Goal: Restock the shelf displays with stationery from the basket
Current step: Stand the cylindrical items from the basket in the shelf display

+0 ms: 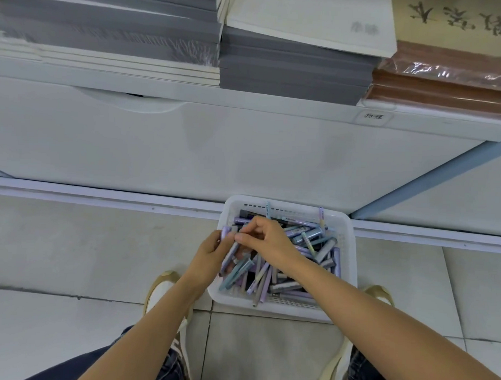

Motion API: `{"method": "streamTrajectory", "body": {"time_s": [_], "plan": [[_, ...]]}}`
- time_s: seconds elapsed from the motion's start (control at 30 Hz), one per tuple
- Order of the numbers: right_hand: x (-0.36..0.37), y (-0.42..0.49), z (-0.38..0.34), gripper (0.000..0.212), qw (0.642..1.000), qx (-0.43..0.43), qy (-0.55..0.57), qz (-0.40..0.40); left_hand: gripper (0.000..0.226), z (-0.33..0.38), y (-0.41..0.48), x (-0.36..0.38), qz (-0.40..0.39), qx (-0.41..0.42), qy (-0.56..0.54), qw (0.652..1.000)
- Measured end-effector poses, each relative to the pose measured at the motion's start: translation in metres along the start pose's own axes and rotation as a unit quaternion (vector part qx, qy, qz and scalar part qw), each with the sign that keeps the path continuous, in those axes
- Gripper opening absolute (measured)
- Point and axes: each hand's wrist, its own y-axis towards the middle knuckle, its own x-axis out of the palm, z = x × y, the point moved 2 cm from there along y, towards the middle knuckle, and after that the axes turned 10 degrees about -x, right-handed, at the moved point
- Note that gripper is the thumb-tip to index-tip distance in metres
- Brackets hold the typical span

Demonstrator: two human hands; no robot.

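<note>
A white plastic basket [345, 230] stands on the floor against the base of the shelf unit, full of several pens [307, 237] in purple, grey and teal. My left hand [210, 256] is at the basket's left rim and grips a bundle of pens [232, 256] that point down into the basket. Reaching across from the right, my right hand [263, 237] pinches the top of a pen next to that bundle. The two hands touch over the basket's left side.
Above, the white shelf [246, 104] carries stacks of grey notebooks [290, 69], white pads [312, 18] and brown wrapped books [446, 83]. A small label [373, 116] sits on the shelf edge. My shoes [159, 297] stand on the tiled floor either side of the basket.
</note>
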Motion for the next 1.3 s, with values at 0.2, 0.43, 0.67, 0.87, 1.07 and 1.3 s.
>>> {"method": "streamTrajectory", "body": {"time_s": [0.2,0.43,0.67,0.87,1.07,1.3], "plan": [[0.004,0.022,0.002,0.015,0.998,0.011,-0.066,-0.014,0.027,-0.005,0.004,-0.017,-0.033,-0.012,-0.060,0.998],[0.021,0.040,0.036,0.074,0.893,0.028,-0.431,-0.127,0.008,-0.030,0.015,-0.033,0.082,-0.070,-0.057,0.993],[0.024,0.049,0.047,0.080,0.908,0.040,-0.400,-0.120,0.013,-0.033,0.017,-0.027,0.094,-0.053,-0.026,0.994],[0.017,0.043,0.041,0.033,0.977,0.008,-0.213,-0.022,0.013,-0.032,0.015,-0.027,0.098,-0.026,-0.015,0.995],[-0.013,0.032,-0.001,0.025,0.997,0.043,-0.053,-0.044,0.008,-0.004,0.008,-0.022,0.160,0.055,0.010,0.985],[-0.049,0.009,-0.073,0.019,1.000,-0.012,0.002,-0.021,0.026,0.048,-0.023,0.019,-0.003,0.090,-0.072,0.993]]}}
